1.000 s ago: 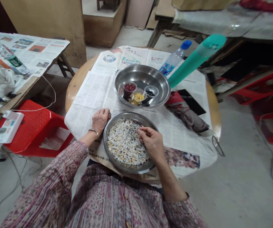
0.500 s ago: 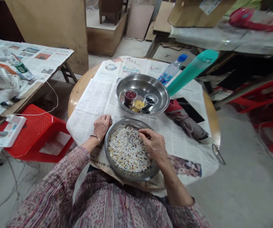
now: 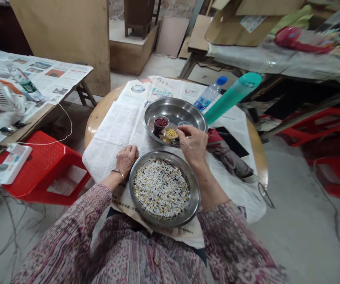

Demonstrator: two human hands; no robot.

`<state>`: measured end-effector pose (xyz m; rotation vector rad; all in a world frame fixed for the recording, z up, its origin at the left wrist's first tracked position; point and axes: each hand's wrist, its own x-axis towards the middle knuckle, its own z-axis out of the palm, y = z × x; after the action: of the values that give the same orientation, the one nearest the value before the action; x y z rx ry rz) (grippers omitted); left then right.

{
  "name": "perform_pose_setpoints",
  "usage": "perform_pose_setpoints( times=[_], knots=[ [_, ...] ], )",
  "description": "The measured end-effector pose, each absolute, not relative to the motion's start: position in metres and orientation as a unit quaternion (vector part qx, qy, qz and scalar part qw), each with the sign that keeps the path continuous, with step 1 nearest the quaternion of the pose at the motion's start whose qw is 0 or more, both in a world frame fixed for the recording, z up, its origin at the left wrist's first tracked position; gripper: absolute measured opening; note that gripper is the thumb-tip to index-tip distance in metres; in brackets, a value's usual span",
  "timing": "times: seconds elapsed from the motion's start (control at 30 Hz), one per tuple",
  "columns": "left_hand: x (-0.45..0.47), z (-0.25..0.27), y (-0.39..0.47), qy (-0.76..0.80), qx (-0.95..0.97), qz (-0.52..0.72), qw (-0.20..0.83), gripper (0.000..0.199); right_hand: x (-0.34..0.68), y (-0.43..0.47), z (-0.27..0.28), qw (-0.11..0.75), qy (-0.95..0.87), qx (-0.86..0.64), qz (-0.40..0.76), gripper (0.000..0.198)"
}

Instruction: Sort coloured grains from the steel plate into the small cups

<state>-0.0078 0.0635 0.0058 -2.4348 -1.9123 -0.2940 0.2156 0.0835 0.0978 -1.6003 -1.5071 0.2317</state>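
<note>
A steel basin (image 3: 196,205) of white grains mixed with dark, yellow and red ones stands in front of me. My left hand (image 3: 126,158) rests beside its left rim on the newspaper, fingers curled in. Behind it is a second steel basin (image 3: 184,105) with small clear cups inside. One cup holds red beans (image 3: 162,122), another yellow beans (image 3: 170,133). Over the third cup (image 3: 184,124), at the right, hovers my right hand (image 3: 194,144), thumb and forefinger pinched. Whatever lies between those fingertips is too small to make out. The hand hides most of that cup.
Newspaper (image 3: 110,126) covers the round table. Behind and right of the far basin are a water bottle (image 3: 211,92) and a green tube-like object (image 3: 233,96). A grey and red folded umbrella (image 3: 230,157) and a black flat object (image 3: 235,142) lie at right. A red stool (image 3: 42,165) stands left.
My right hand has moved from the mixed grains forward to the right-hand cup in the far basin. My left hand stays beside the near basin. The view has tilted up slightly.
</note>
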Motion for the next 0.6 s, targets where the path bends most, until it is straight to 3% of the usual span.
perform_pose_setpoints(
  times=[0.1, 0.27, 0.43, 0.6],
  knots=[
    [-0.008, 0.006, 0.063, -0.613, -0.784, -0.096, 0.014, 0.021, 0.219, 0.095, 0.096, 0.402, -0.630, -0.661, 0.065, 0.025],
    [-0.007, 0.008, 0.062, -0.612, -0.785, -0.098, 0.010, 0.022, 0.216, 0.049, 0.086, 0.457, -0.636, -0.619, 0.062, 0.025],
    [-0.006, 0.008, 0.062, -0.616, -0.782, -0.092, 0.005, 0.023, 0.215, 0.000, 0.054, 0.360, -0.689, -0.589, 0.221, 0.020],
    [-0.004, 0.009, 0.062, -0.616, -0.783, -0.093, 0.000, 0.024, 0.213, -0.008, 0.032, 0.297, -0.714, -0.594, 0.224, 0.021]
  ],
)
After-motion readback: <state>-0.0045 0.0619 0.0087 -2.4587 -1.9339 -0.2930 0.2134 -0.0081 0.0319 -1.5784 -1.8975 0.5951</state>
